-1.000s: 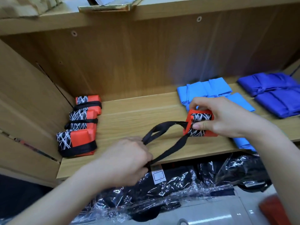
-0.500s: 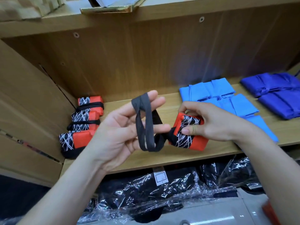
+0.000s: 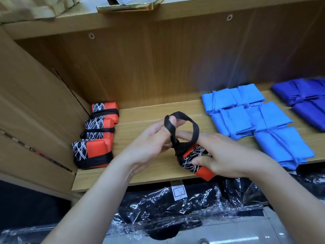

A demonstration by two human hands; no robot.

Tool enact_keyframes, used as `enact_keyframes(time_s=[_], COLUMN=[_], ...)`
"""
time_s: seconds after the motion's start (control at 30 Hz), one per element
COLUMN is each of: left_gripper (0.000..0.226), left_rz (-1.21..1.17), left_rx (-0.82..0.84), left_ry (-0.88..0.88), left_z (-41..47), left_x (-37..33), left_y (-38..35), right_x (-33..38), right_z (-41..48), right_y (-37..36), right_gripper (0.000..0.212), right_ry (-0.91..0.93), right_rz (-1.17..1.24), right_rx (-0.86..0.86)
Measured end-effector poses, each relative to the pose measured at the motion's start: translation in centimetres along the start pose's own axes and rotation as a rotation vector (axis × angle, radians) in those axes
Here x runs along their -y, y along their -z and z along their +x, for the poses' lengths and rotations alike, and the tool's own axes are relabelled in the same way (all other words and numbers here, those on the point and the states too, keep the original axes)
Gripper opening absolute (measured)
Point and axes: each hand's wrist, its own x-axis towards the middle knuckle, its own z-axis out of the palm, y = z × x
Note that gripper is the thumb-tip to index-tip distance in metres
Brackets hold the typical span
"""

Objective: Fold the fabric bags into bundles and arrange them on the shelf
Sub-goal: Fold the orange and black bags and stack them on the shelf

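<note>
My right hand [image 3: 226,155] grips a folded orange bag bundle [image 3: 195,161] with a black-and-white scribble panel, held just above the front of the wooden shelf [image 3: 140,117]. Its black strap [image 3: 191,127] runs up in a loop. My left hand [image 3: 149,141] has the strap looped over its fingertips and holds it stretched above the bundle. Three finished orange bundles [image 3: 95,136], each bound by a black strap, lie in a row at the shelf's left end.
Several light blue folded bags [image 3: 255,120] lie at the right of the shelf, dark blue ones [image 3: 306,101] further right. Black bags wrapped in clear plastic [image 3: 175,208] sit below the shelf. A slanted wooden side panel [image 3: 35,106] bounds the left.
My left hand has lifted the strap from low at the shelf front and wound it into a loop close above the bundle. The bundle has tilted and come nearer the shelf's front edge.
</note>
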Motion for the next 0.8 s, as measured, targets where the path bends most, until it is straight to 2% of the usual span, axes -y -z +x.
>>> enact_keyframes(time_s=[0.13, 0.2, 0.23, 0.27, 0.33, 0.37, 0.4, 0.47, 0.63, 0.73, 0.8], left_gripper=[0.049, 0.042, 0.045, 0.053, 0.066, 0.066, 0.057, 0.044, 0.04, 0.006, 0.015], left_rz=[0.03, 0.155, 0.314, 0.577, 1.266, 1.526, 1.659, 1.728, 1.773, 1.809, 1.696], left_rx=[-0.02, -0.06, -0.071, -0.079, -0.124, -0.159, -0.158, -0.128, -0.12, 0.017, 0.199], left_ry=[0.015, -0.026, -0.08, -0.157, -0.271, -0.341, -0.389, -0.443, -0.471, -0.563, -0.62], left_z=[0.3, 0.3, 0.0, -0.3, -1.0, -1.3, -1.7, -2.4, -3.5, -3.9, -4.8], left_x=[0.1, 0.1, 0.2, 0.3, 0.7, 0.8, 0.8, 0.3, -0.6, -1.0, -1.6], left_y=[-1.0, -0.4, -0.1, 0.4, 1.4, 1.9, 2.4, 2.6, 2.4, 2.8, 2.8], right_x=[-0.6, -1.1, -1.5, -1.8, -2.5, -2.9, -3.1, -3.5, -3.5, -3.9, -4.3], right_z=[1.2, 1.5, 1.4, 1.4, 1.0, 0.9, 0.7, 0.6, 1.1, 1.2, 1.4], right_y=[-1.2, -1.7, -1.8, -1.6, -0.8, -0.4, 0.1, 0.8, 1.0, 0.9, 0.7], right_gripper=[0.037, 0.018, 0.012, 0.01, 0.007, 0.004, 0.005, 0.014, 0.024, 0.028, 0.03], right_ry=[-0.04, -0.034, -0.012, 0.008, 0.025, 0.021, 0.012, -0.016, -0.048, -0.117, -0.163], right_rz=[0.051, 0.194, 0.306, 0.403, 0.553, 0.625, 0.692, 0.78, 0.773, 0.821, 0.819], right_rx=[0.15, 0.151, 0.14, 0.128, 0.123, 0.132, 0.14, 0.159, 0.207, 0.222, 0.246])
